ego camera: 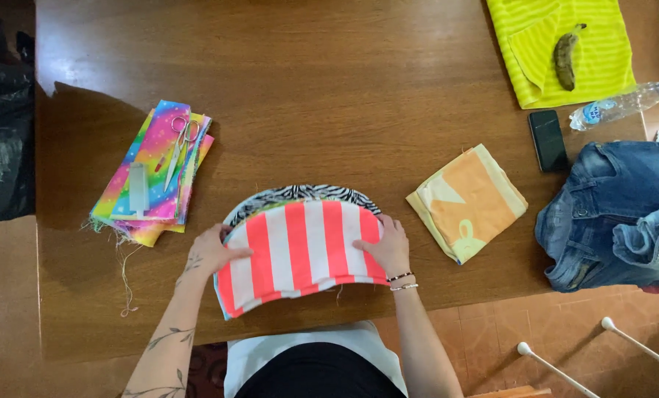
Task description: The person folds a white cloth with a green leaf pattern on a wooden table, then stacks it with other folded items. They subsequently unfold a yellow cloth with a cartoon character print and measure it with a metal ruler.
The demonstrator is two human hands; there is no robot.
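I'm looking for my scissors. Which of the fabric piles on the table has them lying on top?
The rainbow star-print fabric pile, left of the person's hands. The scissors lie on it; the orange-and-yellow piece and the striped piece under the hands carry none.

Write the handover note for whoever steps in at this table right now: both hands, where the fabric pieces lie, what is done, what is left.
Left hand: flat on the left edge of the striped fabric piece, no grip closed.
Right hand: flat on its right edge, likewise.
The striped piece lies on a zebra-print piece at the near edge of the table, curved edges roughly matched.
Scissors rest on the rainbow fabric stack to the left; the orange and yellow folded cloth lies to the right.
Done: pieces stacked. Left: no pins or stitching visible.
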